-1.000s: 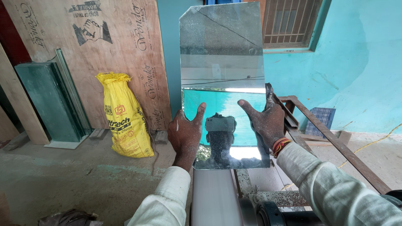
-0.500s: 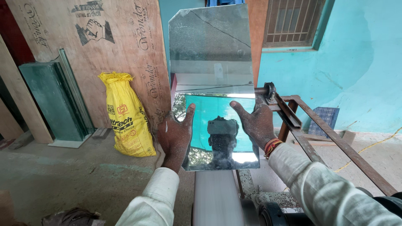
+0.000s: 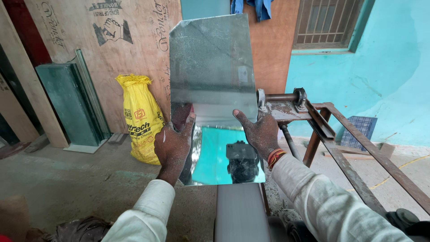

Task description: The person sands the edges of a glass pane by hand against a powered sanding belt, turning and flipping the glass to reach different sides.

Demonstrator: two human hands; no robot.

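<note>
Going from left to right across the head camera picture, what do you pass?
Green glass panes → yellow sack → left hand → mirror sheet → right hand → rusty metal frame → blue crate.

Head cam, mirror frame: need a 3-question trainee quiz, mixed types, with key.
1. True or false: both hands grip the mirror by its side edges.
2. Which thing stands on the floor left of the mirror? A) blue bucket B) yellow sack C) red chair
3. Fill in: the rusty metal frame stands on the person's ____ side.

Key:
1. True: left hand on the left edge, right hand on the right edge.
2. B.
3. Right.
</note>
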